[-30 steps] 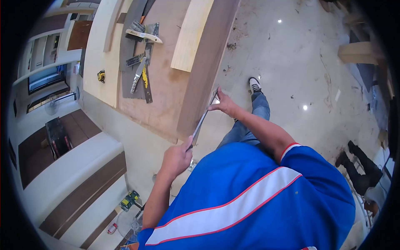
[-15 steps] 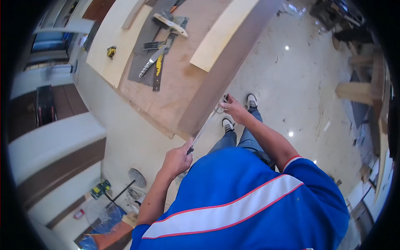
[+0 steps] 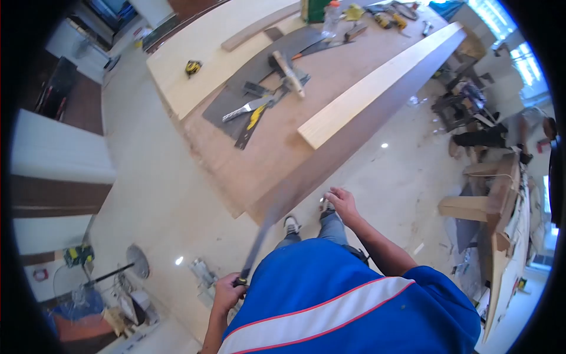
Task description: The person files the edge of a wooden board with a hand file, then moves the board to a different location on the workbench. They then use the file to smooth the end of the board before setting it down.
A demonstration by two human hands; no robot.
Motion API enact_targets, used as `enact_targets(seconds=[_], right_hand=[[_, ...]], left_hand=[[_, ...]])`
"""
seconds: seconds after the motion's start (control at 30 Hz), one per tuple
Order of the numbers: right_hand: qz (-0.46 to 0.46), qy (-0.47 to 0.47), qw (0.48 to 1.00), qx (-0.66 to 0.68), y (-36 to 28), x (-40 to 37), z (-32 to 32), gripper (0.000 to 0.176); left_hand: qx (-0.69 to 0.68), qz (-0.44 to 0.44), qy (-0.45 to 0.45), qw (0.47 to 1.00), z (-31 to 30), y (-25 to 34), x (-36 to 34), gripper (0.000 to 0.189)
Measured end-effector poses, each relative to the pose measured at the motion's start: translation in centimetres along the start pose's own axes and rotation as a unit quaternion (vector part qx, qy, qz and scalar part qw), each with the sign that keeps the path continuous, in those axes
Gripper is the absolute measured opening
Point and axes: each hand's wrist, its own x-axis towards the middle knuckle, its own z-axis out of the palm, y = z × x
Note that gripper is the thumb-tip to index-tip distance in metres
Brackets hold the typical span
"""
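My left hand (image 3: 225, 292) is closed around the black and yellow handle of a long grey-bladed tool (image 3: 259, 242). The blade is smeared by motion and slants up to the near corner of the workbench (image 3: 253, 203), overlapping its edge in this view. My right hand (image 3: 343, 205) is held over my shoes beside the bench, its fingers partly stretched and holding nothing. A long pale wooden board (image 3: 377, 88) lies along the bench's right side. A putty knife (image 3: 247, 109), a yellow-marked dark tool (image 3: 250, 127) and a wooden-handled brush (image 3: 288, 74) lie in the middle.
A tape measure (image 3: 193, 68) sits on a pale panel at the left. Power drills (image 3: 389, 22) stand at the bench's far end. A pedestal fan (image 3: 137, 261) is on the floor at lower left. Another person (image 3: 513, 133) bends near wooden frames (image 3: 489, 206) at right.
My right hand has let go of the tool's far end and moved away from it. My left hand has lowered with the handle, and the blade has swung. The view has shifted, showing more of the bench.
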Motion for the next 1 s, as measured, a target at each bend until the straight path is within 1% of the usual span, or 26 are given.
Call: enact_targets(seconds=[0.03, 0.07, 0.1, 0.13, 0.17, 0.2, 0.23, 0.3, 0.33, 0.37, 0.4, 0.47, 0.5, 0.53, 0.57, 0.63, 0.7, 0.73, 0.83, 0.93, 1.0], right_hand=[[-0.035, 0.055, 0.994, -0.084, -2.1, 0.5, -1.1, 0.069], [-0.070, 0.108, 0.978, -0.167, -4.4, 1.0, -2.0, 0.070], [-0.074, 0.108, 0.966, -0.224, -9.3, 0.0, -2.8, 0.067], [-0.141, 0.145, 0.946, -0.255, -10.2, 1.0, -3.6, 0.069], [-0.206, 0.176, 0.920, -0.285, -10.3, 2.2, -4.2, 0.071], [-0.267, 0.203, 0.889, -0.311, -10.3, 3.4, -4.6, 0.072], [-0.253, 0.263, 0.878, -0.311, -10.1, 5.1, -5.0, 0.073], [-0.220, 0.376, 0.848, -0.302, -9.6, 8.9, -5.8, 0.076], [-0.137, 0.372, 0.904, -0.160, -10.1, 10.5, -6.4, 0.076], [-0.047, 0.357, 0.933, -0.014, -10.5, 11.8, -7.2, 0.076], [0.045, 0.333, 0.932, 0.134, -10.5, 12.9, -8.2, 0.076], [0.068, 0.254, 0.956, 0.131, -6.6, 17.0, -11.2, 0.075], [0.083, 0.236, 0.957, 0.145, -6.2, 17.8, -12.2, 0.074], [0.099, 0.217, 0.958, 0.158, -5.9, 18.4, -13.3, 0.072], [0.115, 0.219, 0.951, 0.184, -7.5, 18.1, -13.6, 0.071], [0.155, 0.223, 0.930, 0.248, -8.9, 18.2, -14.4, 0.067], [0.200, 0.226, 0.899, 0.318, -9.1, 18.4, -15.2, 0.064], [0.204, 0.227, 0.901, 0.307, -9.4, 17.9, -15.4, 0.064], [0.210, 0.216, 0.912, 0.279, -10.1, 17.5, -15.9, 0.064], [0.217, 0.202, 0.918, 0.262, -9.4, 17.3, -16.0, 0.064], [0.222, 0.208, 0.918, 0.255, -9.5, 17.4, -16.2, 0.065]], left_hand=[[0.041, 0.025, 0.044, 0.998, 0.2, -0.7, 1.8, 0.022], [0.078, 0.050, 0.093, 0.991, 0.1, -1.9, 4.4, 0.022], [0.114, 0.074, 0.147, 0.980, 0.4, -2.3, 6.4, 0.022], [0.171, 0.127, 0.222, 0.951, 0.8, -0.2, 8.5, 0.018], [0.226, 0.172, 0.297, 0.912, 1.0, 2.5, 11.1, 0.015], [0.246, 0.140, 0.316, 0.906, 1.0, 4.6, 13.9, 0.017], [0.268, 0.104, 0.332, 0.898, 1.1, 6.1, 17.1, 0.018], [0.283, 0.179, 0.385, 0.860, 1.2, 7.2, 23.4, 0.020], [0.310, 0.176, 0.378, 0.854, 1.0, 7.7, 25.6, 0.022], [0.338, 0.174, 0.369, 0.848, 1.2, 8.3, 27.6, 0.024], [0.366, 0.172, 0.358, 0.842, 1.7, 8.9, 28.8, 0.027], [0.378, 0.204, 0.344, 0.835, 4.2, 11.5, 27.2, 0.037], [0.386, 0.219, 0.336, 0.831, 6.0, 12.2, 26.0, 0.042], [0.402, 0.276, 0.301, 0.820, 8.4, 11.1, 25.5, 0.058], [0.415, 0.332, 0.268, 0.804, 10.8, 9.9, 24.9, 0.075], [0.390, 0.358, 0.142, 0.837, 13.7, 11.7, 21.9, 0.101], [0.426, 0.339, 0.122, 0.830, 15.9, 12.4, 21.5, 0.105], [0.445, 0.328, 0.113, 0.826, 16.4, 12.6, 21.4, 0.107], [0.493, 0.323, 0.152, 0.794, 17.2, 11.8, 22.9, 0.112], [0.518, 0.304, 0.155, 0.785, 17.4, 10.9, 23.4, 0.113], [0.503, 0.323, 0.148, 0.788, 16.9, 10.8, 23.1, 0.113]])
